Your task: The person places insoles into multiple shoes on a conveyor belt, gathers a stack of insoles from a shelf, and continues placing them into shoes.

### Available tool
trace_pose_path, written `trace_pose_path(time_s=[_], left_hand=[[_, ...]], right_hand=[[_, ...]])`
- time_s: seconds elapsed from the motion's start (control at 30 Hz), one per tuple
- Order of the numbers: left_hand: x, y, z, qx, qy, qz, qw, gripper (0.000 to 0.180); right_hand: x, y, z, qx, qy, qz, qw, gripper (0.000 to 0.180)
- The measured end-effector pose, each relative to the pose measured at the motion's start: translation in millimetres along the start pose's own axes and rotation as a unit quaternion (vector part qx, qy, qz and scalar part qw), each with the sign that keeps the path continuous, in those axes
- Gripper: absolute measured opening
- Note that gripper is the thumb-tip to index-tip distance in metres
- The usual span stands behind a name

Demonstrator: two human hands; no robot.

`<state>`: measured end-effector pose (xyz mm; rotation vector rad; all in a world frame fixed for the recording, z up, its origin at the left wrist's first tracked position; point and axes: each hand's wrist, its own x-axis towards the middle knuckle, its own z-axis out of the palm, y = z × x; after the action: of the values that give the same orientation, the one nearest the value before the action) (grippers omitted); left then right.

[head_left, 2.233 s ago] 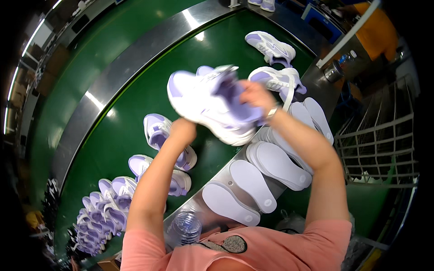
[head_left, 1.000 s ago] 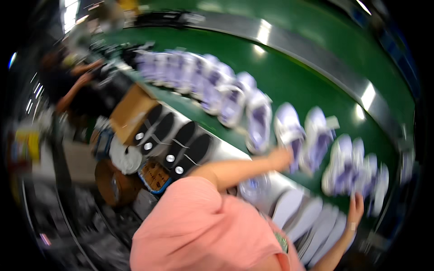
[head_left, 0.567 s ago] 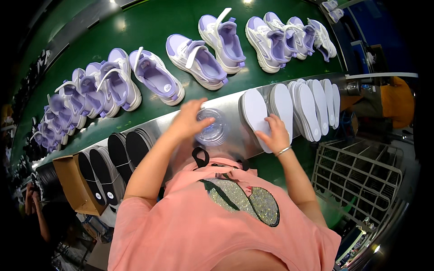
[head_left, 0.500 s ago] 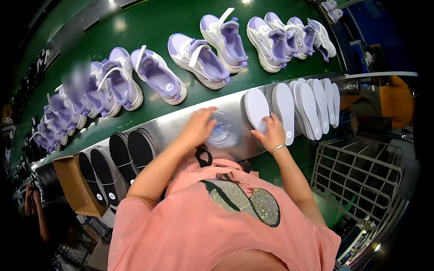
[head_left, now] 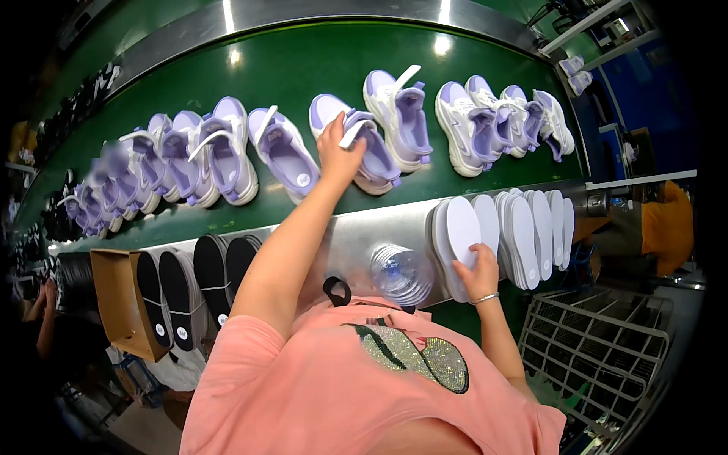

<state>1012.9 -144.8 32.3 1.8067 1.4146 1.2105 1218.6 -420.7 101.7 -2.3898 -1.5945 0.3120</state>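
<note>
Lying across one shoe (head_left: 379,168) by its loose strap (head_left: 351,136), our left hand (head_left: 339,154) has thumb and fingers apart; whether they grip or only touch we can't tell, as the shoe partly hides the tips. The shoe sits on the green belt (head_left: 288,61), opening toward us. Our right hand (head_left: 482,279) pinches the near end of a white insole (head_left: 462,227) over the pile on the metal ledge (head_left: 349,236). We'd do best to take the shoe by its firm sides, not the strap, hold the insole by its edge without creasing it, and mind the clear container (head_left: 402,273) between our arms.
</note>
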Motion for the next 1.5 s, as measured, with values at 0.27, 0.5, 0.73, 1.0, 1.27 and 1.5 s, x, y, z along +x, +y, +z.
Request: trace_pose_path(time_s=[0.27, 0.5, 0.73, 1.0, 1.27, 1.5], left_hand=[[24, 28, 21, -0.051, -0.123, -0.148, 0.98, 0.022], [27, 34, 11, 0.019, -0.149, -0.172, 0.974, 0.025], [20, 33, 10, 0.059, -0.116, -0.184, 0.974, 0.024], [18, 34, 7, 0.05, -0.158, -0.135, 0.977, 0.022], [12, 22, 4, -0.055, -0.168, -0.123, 0.977, 0.033], [8, 28, -6, -0.055, -0.147, -0.118, 0.981, 0.033]], right_hand=[[100, -78, -49, -0.019, 0.032, -0.304, 0.952, 0.009], [173, -143, 16, -0.251, -0.185, -0.301, 0.901, 0.013], [168, -159, 28, -0.185, -0.235, -0.194, 0.934, 0.016], [182, -161, 59, -0.173, -0.18, -0.228, 0.941, 0.016], [153, -158, -2, -0.263, -0.251, -0.19, 0.912, 0.022], [185, -166, 64, -0.2, -0.238, -0.26, 0.914, 0.015]])
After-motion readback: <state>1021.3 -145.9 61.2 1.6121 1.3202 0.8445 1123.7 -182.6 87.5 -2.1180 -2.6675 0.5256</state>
